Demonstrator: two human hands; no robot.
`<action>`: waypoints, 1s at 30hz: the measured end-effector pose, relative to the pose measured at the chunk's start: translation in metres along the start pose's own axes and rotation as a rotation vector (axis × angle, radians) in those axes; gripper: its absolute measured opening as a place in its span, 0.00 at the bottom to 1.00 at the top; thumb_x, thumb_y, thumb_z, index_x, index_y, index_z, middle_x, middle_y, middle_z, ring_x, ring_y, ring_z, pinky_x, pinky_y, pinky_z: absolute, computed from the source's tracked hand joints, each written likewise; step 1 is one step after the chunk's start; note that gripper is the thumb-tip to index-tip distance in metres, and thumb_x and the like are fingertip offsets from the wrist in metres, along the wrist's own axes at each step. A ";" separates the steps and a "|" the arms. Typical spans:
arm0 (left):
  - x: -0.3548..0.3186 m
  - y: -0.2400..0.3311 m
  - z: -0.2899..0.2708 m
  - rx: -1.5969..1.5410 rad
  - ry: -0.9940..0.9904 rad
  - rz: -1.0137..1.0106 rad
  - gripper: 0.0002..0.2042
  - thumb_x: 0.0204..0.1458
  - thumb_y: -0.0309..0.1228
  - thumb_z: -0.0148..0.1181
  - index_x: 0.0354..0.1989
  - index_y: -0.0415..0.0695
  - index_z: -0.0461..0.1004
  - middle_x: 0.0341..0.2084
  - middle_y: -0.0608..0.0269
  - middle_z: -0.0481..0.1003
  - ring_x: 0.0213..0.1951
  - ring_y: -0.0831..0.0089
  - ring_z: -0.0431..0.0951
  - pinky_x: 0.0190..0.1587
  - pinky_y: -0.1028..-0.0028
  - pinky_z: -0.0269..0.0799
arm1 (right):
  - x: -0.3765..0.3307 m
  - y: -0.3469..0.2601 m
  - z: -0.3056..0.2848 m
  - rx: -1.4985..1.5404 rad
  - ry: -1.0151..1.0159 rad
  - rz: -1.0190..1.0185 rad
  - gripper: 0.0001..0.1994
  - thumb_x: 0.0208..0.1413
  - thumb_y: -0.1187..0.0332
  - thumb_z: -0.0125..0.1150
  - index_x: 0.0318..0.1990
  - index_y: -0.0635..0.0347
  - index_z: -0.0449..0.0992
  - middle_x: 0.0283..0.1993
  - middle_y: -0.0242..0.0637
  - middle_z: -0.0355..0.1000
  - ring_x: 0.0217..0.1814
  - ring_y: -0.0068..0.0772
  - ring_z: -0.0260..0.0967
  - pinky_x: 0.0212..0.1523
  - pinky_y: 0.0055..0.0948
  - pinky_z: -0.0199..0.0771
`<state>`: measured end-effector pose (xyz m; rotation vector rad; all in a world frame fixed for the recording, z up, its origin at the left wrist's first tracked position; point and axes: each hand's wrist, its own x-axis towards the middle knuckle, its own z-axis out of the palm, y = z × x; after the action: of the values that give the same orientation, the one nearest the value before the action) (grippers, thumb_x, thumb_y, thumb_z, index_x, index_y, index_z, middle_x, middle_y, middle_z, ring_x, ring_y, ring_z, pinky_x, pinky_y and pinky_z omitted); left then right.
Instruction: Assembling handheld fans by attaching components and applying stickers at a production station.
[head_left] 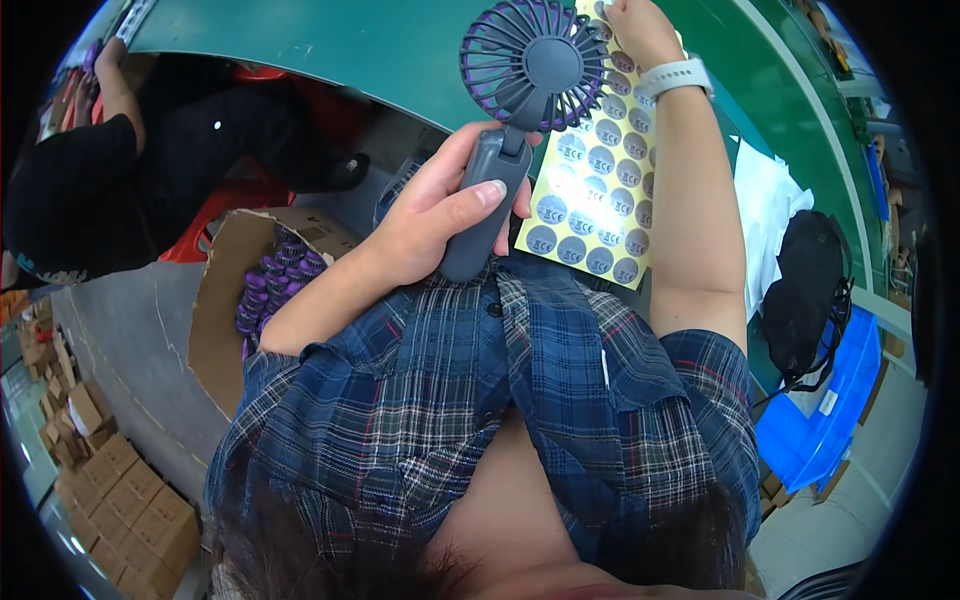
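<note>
My left hand [452, 195] is wrapped round the dark grey handle of a small handheld fan [553, 66]. The fan's round cage, black with purple showing inside, points upward over the green table. Beside it lies a pale yellow sheet of round grey stickers [601, 188], its near edge by my shirt. At the far end of that sheet is my right hand [645, 32], with a pale watch band on the wrist. Its fingers are curled in at the picture's upper edge, touching the sheet; whether a sticker is between them is hidden.
A cardboard box [222, 300] of purple-and-black fans stands at my left. Beyond it a person in black [95, 190] sits by the green table [330, 35]. On the right are white bags [768, 200], a black bag [803, 285] and a blue tray [815, 440]. Cartons [135, 505] are stacked lower left.
</note>
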<state>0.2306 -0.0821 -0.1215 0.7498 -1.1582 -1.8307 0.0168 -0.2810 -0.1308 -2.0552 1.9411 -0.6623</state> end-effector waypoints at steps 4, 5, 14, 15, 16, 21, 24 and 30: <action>0.000 -0.004 -0.002 -0.137 -0.107 0.035 0.25 0.56 0.34 0.46 0.59 0.37 0.51 0.35 0.56 0.69 0.27 0.76 0.71 0.34 0.78 0.69 | -0.005 0.031 -0.033 1.317 -0.790 -0.299 0.09 0.54 0.67 0.56 0.29 0.64 0.69 0.25 0.36 0.69 0.28 0.29 0.70 0.29 0.25 0.69; 0.001 -0.004 0.000 -0.134 -0.103 0.038 0.25 0.56 0.34 0.46 0.59 0.37 0.51 0.35 0.55 0.69 0.27 0.76 0.71 0.34 0.78 0.69 | -0.008 0.030 -0.036 1.319 -0.785 -0.297 0.09 0.54 0.67 0.56 0.29 0.64 0.69 0.25 0.36 0.69 0.28 0.29 0.70 0.29 0.25 0.69; 0.002 -0.005 0.011 0.004 -0.049 0.040 0.25 0.56 0.33 0.47 0.59 0.36 0.49 0.37 0.54 0.69 0.29 0.75 0.71 0.35 0.76 0.69 | -0.117 -0.034 -0.096 1.076 -0.294 -0.152 0.06 0.52 0.72 0.58 0.34 0.66 0.71 0.29 0.34 0.70 0.26 0.18 0.66 0.27 0.18 0.66; 0.001 -0.006 0.010 0.017 -0.040 0.039 0.25 0.56 0.34 0.47 0.59 0.36 0.48 0.37 0.54 0.69 0.29 0.75 0.71 0.35 0.76 0.69 | -0.122 -0.039 -0.094 1.010 -0.352 -0.191 0.08 0.52 0.70 0.58 0.37 0.65 0.72 0.28 0.33 0.70 0.23 0.17 0.65 0.24 0.18 0.64; 0.004 -0.005 0.012 0.015 -0.061 0.031 0.25 0.56 0.34 0.47 0.59 0.36 0.48 0.37 0.54 0.69 0.29 0.75 0.71 0.35 0.76 0.69 | -0.130 -0.043 -0.093 1.006 -0.334 -0.177 0.08 0.52 0.70 0.58 0.37 0.65 0.72 0.28 0.33 0.70 0.23 0.17 0.65 0.24 0.18 0.64; 0.004 -0.003 0.015 0.044 -0.095 0.061 0.26 0.56 0.35 0.48 0.59 0.36 0.48 0.37 0.55 0.69 0.30 0.75 0.71 0.35 0.76 0.70 | -0.149 -0.060 -0.085 0.937 -0.168 -0.226 0.05 0.54 0.73 0.58 0.36 0.65 0.71 0.27 0.27 0.67 0.24 0.11 0.60 0.22 0.12 0.58; 0.003 -0.004 0.017 0.059 -0.087 0.061 0.27 0.56 0.35 0.49 0.59 0.36 0.48 0.37 0.55 0.69 0.31 0.75 0.71 0.34 0.76 0.70 | -0.153 -0.063 -0.084 0.895 -0.055 -0.230 0.05 0.53 0.74 0.58 0.36 0.66 0.71 0.28 0.28 0.68 0.24 0.12 0.61 0.22 0.12 0.59; 0.003 -0.004 0.019 0.144 -0.048 0.052 0.31 0.53 0.40 0.48 0.60 0.34 0.47 0.35 0.50 0.68 0.25 0.74 0.72 0.31 0.77 0.70 | -0.150 -0.058 -0.084 0.867 0.006 -0.282 0.05 0.53 0.75 0.59 0.35 0.67 0.71 0.26 0.30 0.69 0.22 0.14 0.63 0.21 0.12 0.60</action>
<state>0.2120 -0.0756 -0.1177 0.7534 -1.3392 -1.7449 0.0257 -0.1164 -0.0543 -1.7231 1.0424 -1.2828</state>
